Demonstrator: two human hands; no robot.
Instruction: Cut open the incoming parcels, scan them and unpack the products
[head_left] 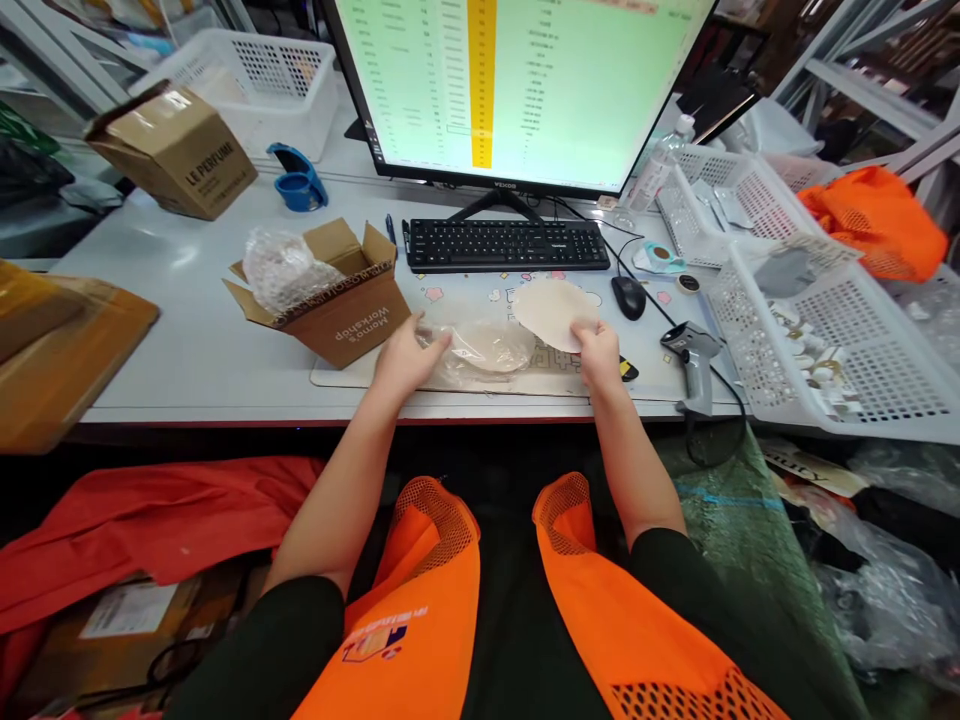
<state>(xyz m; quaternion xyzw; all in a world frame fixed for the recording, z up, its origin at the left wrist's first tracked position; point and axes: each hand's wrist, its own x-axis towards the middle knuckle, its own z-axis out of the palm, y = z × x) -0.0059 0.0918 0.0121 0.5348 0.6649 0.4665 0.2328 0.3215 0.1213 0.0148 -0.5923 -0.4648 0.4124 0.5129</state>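
My right hand [598,352] pinches the edge of a flat, round beige disc [551,308] and holds it tilted over the desk mat. My left hand [409,362] grips the left end of a clear plastic bag [457,370]; its thumb lies along the bag's edge. Inside the bag sits another round beige disc [495,346]. Just left of this hand stands an open brown cardboard box [352,325], with bubble wrap [283,268] sticking out of its top.
Behind the hands are a black keyboard [510,245] and a monitor [555,90]. A mouse [628,297], a barcode scanner [695,362] and white baskets [892,385] stand on the right. At left are a perfume carton [180,150] and a blue lidded container [300,188].
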